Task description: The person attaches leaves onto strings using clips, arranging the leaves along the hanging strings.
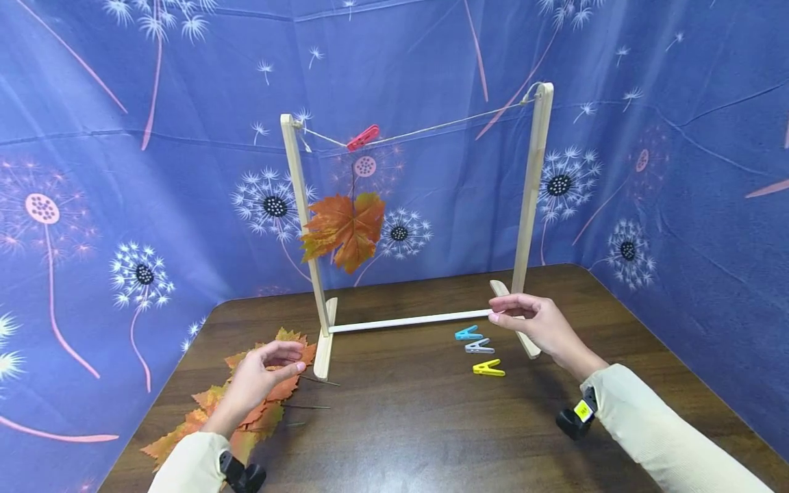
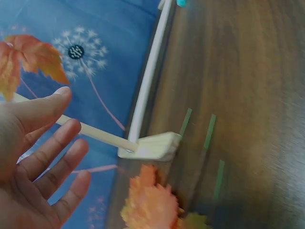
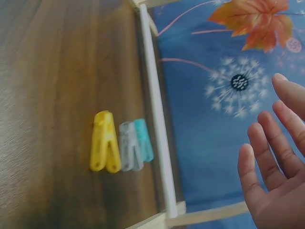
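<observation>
My left hand hovers over a pile of orange artificial maple leaves, fingers loosely bent and holding nothing. In the left wrist view its fingers are spread apart. My right hand is raised near the right foot of a wooden frame, with nothing in it; the right wrist view shows its fingers relaxed. Below and left of it lie a blue clothespin, a grey clothespin and a yellow clothespin. A red clothespin on the string holds one maple leaf by its stem.
The wooden frame has a left post, a right post and a white bottom bar. It stands on a brown wooden table. Behind the table hangs a blue dandelion-print cloth. Leaf stems point right from the pile.
</observation>
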{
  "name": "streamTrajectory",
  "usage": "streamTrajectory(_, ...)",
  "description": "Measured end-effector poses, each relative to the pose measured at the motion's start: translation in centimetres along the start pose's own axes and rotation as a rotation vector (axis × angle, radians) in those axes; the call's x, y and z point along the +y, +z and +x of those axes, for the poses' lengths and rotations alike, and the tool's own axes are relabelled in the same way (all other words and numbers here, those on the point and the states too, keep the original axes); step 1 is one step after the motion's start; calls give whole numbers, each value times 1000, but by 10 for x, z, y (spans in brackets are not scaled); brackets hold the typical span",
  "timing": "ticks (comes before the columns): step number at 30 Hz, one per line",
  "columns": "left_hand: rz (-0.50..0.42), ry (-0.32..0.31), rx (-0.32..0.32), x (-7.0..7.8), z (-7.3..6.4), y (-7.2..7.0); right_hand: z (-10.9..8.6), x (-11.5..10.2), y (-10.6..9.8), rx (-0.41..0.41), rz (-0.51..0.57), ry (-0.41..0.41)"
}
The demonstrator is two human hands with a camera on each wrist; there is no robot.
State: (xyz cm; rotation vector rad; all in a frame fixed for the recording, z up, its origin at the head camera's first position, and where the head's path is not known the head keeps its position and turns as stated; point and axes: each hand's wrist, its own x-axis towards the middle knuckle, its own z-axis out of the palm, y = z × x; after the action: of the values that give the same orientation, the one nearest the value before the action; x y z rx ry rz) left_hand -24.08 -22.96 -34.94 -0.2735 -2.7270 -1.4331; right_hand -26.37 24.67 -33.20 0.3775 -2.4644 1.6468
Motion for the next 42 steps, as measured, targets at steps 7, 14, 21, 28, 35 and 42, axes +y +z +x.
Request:
streamTrajectory(7, -1, -32, -51, -17, -7, 5, -9, 22, 0, 1, -13, 38)
streamTrajectory(14, 73, 38, -110, -35, -14, 7, -13, 44, 7, -30, -18, 76)
streamTrajectory(21, 106, 58, -158, -50, -18, 13, -19, 64, 13, -62, -77, 144)
streamTrajectory(28, 74, 64, -222, -58, -19, 12, -24, 78, 16, -94, -136, 174)
streamTrajectory(35, 50, 112, -308, -64, -20, 10, -25, 86, 15, -96, -190, 197)
streamTrajectory(42, 186, 156, -343, -70, -24, 7, -24, 91, 17, -129, -204, 163)
